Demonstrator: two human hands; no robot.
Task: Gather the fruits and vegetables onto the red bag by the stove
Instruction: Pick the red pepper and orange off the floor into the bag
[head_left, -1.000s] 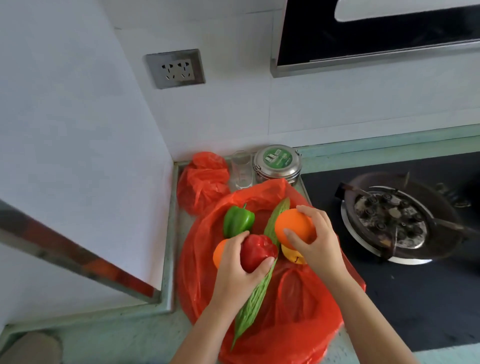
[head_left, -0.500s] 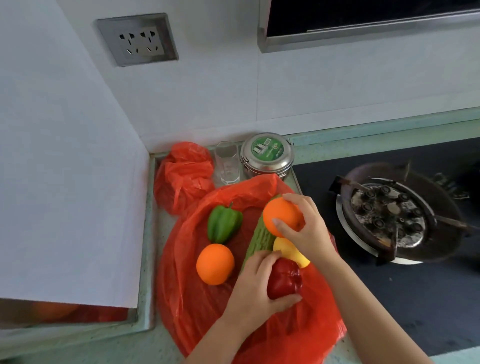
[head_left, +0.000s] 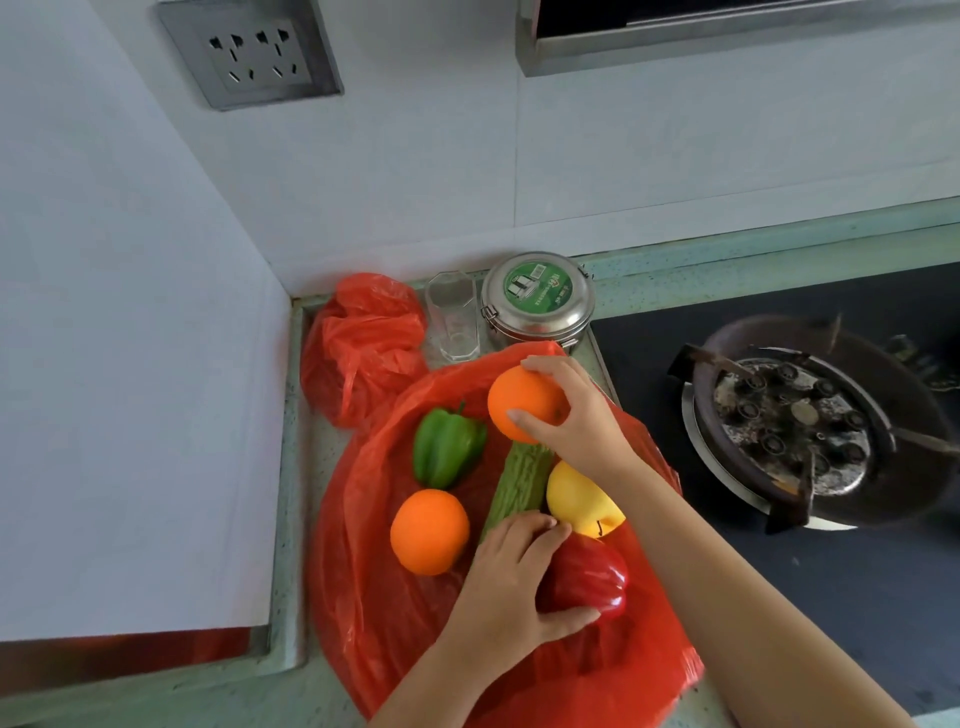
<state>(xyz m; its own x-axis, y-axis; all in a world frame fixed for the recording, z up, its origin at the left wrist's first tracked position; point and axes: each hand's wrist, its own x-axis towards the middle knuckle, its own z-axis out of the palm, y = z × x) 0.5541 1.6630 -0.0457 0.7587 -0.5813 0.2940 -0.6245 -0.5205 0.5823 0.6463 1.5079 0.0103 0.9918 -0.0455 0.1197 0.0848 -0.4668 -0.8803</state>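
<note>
Grips the far orange (head_left: 524, 402) with the right hand (head_left: 582, 421), fingertips over its top and thumb on its near side, at the far edge of the red bag (head_left: 374, 613), right above the tip of the bitter gourd (head_left: 519, 480). Cannot tell whether held clear of the plastic or resting on it.

Clasps the red bell pepper (head_left: 592, 577) with the left hand (head_left: 511, 587), fingers curled over its top, thumb along its near side, low on the bag's right part and just beside the yellow apple (head_left: 576, 499). Hides part of the apple and the bag's right edge under the right forearm.

Also on the bag, left of the gourd and apart from both hands: green bell pepper (head_left: 447, 447) and near orange (head_left: 430, 531).

Bag spread flat on the green counter (head_left: 301, 467), just left of the gas burner (head_left: 795, 421).

Crowding the far corner, close against the bag's far edge: crumpled red bag (head_left: 363, 343), clear glass (head_left: 452, 317), round steel tin (head_left: 537, 301) with a green label.

Higher on the wall, a socket (head_left: 249, 49); at top right, a range hood (head_left: 675, 36).
</note>
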